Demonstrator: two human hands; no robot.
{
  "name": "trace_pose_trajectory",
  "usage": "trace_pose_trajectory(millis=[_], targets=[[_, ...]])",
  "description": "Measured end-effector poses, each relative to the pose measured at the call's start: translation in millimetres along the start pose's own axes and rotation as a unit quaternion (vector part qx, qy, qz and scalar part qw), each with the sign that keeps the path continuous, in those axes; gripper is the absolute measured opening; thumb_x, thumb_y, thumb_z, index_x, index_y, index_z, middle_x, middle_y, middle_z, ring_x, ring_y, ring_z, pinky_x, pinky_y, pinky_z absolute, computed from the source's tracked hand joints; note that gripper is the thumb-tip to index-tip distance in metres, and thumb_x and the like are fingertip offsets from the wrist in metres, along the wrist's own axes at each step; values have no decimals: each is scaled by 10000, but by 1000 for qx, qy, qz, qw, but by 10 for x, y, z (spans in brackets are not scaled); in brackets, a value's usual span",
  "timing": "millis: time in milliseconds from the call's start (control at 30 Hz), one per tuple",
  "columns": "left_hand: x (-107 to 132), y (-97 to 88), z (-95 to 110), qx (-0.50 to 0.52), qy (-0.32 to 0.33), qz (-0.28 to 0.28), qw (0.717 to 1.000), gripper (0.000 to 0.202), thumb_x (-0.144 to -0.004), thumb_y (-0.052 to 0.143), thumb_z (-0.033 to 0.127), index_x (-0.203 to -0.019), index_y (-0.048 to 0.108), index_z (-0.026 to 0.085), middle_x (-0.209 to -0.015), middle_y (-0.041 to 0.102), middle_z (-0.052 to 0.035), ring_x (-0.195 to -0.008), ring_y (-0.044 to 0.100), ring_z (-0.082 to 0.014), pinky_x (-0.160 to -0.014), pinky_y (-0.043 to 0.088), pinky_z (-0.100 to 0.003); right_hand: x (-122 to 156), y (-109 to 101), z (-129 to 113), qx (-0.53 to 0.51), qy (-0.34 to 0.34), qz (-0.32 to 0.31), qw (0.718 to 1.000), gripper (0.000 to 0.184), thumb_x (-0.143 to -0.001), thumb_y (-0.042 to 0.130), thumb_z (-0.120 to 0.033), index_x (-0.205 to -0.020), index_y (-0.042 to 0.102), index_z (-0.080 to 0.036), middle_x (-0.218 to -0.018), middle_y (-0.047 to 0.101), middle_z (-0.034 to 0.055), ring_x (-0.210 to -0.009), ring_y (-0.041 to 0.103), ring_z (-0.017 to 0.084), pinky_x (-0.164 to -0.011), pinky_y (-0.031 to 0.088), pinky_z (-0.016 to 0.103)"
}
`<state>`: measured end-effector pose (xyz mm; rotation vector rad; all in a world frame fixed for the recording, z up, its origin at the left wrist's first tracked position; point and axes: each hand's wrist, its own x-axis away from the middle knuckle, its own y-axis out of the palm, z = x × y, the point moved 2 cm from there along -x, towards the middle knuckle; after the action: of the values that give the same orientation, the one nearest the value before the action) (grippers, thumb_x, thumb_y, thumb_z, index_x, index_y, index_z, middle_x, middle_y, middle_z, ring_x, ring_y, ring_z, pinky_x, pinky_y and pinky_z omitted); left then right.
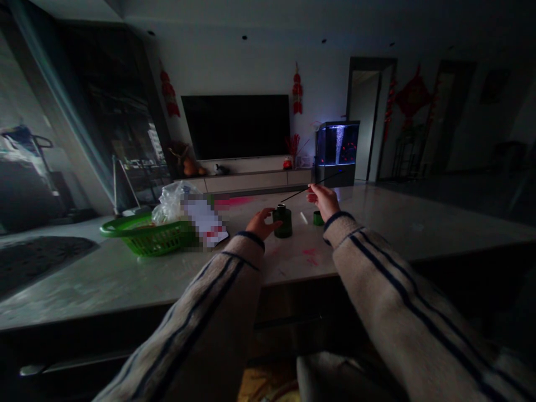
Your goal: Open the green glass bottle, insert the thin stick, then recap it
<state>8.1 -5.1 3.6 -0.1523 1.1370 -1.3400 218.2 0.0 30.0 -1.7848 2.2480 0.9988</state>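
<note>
A small dark green bottle stands on the pale stone table. My left hand rests against its left side, fingers curled round it. My right hand pinches a thin dark stick that slants up to the right, its lower tip just above the bottle's mouth. A small green cap sits on the table right of the bottle, below my right wrist. A short white stick lies between bottle and cap.
A green plastic basket with a clear bag and a white packet stands left of my hands. Pink smears mark the tabletop. Behind are a TV, a lit fish tank and a doorway. The room is dim.
</note>
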Motion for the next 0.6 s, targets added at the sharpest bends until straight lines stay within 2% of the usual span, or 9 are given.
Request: trace_pose_trajectory(millis=[167,333,500,600], targets=[[0,23,-1,16,-10,-16,1000,484,-640,671,301,-1094,525,218,-963,635,-52,-949,576,-187,-820,461,-334,17,37,0,72,-46,-24,996,300,-681,575,-436,-789,590,-157,-660,606,-10,-498,530,53,-497,436,179],[6,26,-12,20,-6,-33,999,516,-643,666,313,-1122,501,217,-936,635,-56,-906,586,-181,-799,463,-324,33,139,30,124,-85,-48,988,299,-698,544,-437,-778,599,-154,-659,603,2,-507,512,60,-480,409,173],[-11,26,-35,26,-4,-48,999,572,-610,684,312,-1137,482,219,-906,632,-48,-873,580,-178,-770,464,-322,66,291,181,239,-126,-130,954,295,-686,564,-432,-725,624,-147,-666,620,23,-577,539,95,-531,422,200],[-35,43,-79,33,-17,-61,997,635,-568,708,277,-1151,463,219,-908,622,-47,-846,573,-173,-736,470,-319,78,317,270,283,-147,-152,935,285,-678,581,-425,-704,636,-146,-661,632,26,-611,555,113,-563,426,213]])
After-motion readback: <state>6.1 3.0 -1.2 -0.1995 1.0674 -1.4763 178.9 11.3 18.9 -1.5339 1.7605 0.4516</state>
